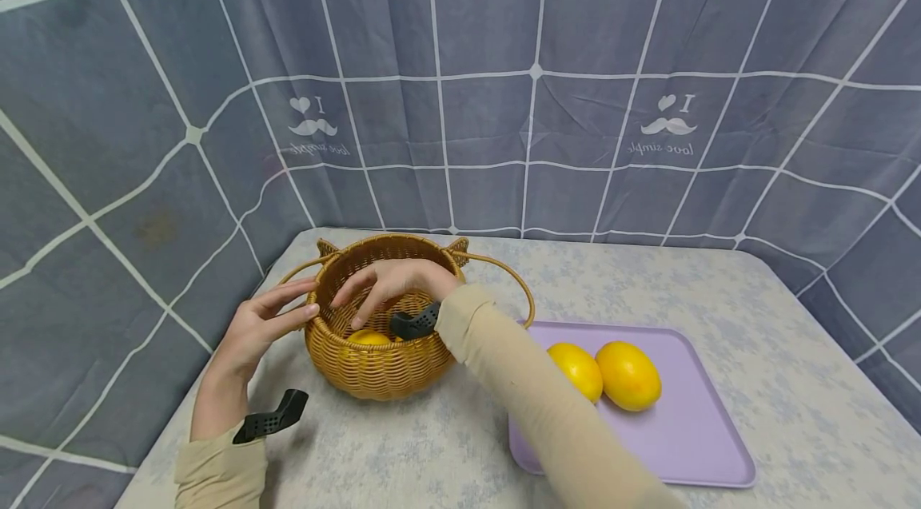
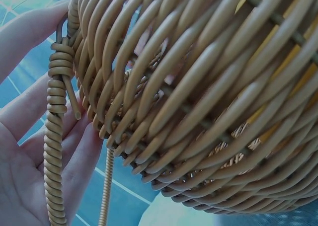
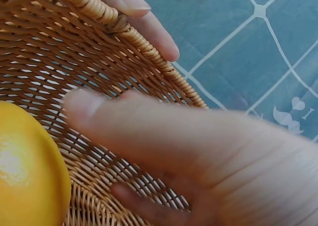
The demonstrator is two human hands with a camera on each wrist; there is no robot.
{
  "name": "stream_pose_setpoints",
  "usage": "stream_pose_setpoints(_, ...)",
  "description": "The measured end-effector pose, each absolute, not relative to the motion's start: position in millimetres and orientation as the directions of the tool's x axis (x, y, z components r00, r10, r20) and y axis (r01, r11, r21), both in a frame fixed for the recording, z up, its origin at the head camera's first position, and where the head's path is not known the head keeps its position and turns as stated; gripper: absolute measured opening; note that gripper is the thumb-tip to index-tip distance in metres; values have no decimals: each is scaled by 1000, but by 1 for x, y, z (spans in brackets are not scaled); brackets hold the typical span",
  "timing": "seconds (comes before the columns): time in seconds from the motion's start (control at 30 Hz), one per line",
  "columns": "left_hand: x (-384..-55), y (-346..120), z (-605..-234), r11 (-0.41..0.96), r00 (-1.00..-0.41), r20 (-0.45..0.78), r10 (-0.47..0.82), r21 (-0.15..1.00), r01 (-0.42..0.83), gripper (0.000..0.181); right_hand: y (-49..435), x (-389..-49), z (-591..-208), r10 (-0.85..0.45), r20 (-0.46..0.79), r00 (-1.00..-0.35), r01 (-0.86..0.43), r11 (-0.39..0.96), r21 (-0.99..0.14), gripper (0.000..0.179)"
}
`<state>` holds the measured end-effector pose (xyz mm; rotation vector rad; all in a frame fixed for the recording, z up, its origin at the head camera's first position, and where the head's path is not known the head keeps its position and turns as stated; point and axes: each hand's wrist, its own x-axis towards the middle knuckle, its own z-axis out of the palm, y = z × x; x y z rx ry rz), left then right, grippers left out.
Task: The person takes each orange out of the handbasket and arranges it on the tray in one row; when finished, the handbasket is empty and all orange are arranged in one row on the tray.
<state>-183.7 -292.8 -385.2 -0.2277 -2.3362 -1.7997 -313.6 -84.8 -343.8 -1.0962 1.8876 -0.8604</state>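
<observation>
A woven wicker basket (image 1: pixel 377 369) with two thin loop handles stands on the table. My left hand (image 1: pixel 248 333) touches its left rim from outside; in the left wrist view its fingers (image 2: pixel 30 104) lie fairly straight along the weave, behind a wrapped handle. My right hand (image 1: pixel 396 281) reaches inside over the right rim, fingers apart and holding nothing. Below it a smooth yellow oval fruit (image 1: pixel 369 337) lies in the basket. The right wrist view shows that fruit (image 3: pixel 30 166) beside the thumb (image 3: pixel 134 126), with a gap between them.
A purple tray (image 1: pixel 691 445) lies to the right of the basket, with two yellow oval fruits (image 1: pixel 628 375) side by side on it. My right forearm crosses over the tray's left part. A grey-blue checked curtain (image 1: pixel 489 125) hangs behind the pale patterned table (image 1: pixel 374 453).
</observation>
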Motion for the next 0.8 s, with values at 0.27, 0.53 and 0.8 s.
stream_pose_setpoints(0.27, -184, -293, -386, 246, -971, 239, 10, 941, 234, 39, -86, -313, -349, -875, -377, -305, -460, 482, -746, 53)
stream_pose_setpoints(0.53, -184, -293, -387, 256, -970, 242, 11, 937, 237, 39, -87, -313, -351, -870, -427, -247, -450, 493, -745, 50)
stream_pose_setpoints(0.8, -184, -293, -388, 243, -967, 256, 17, 936, 252, 39, -88, -313, -353, -871, -455, -187, -399, 491, -775, 46)
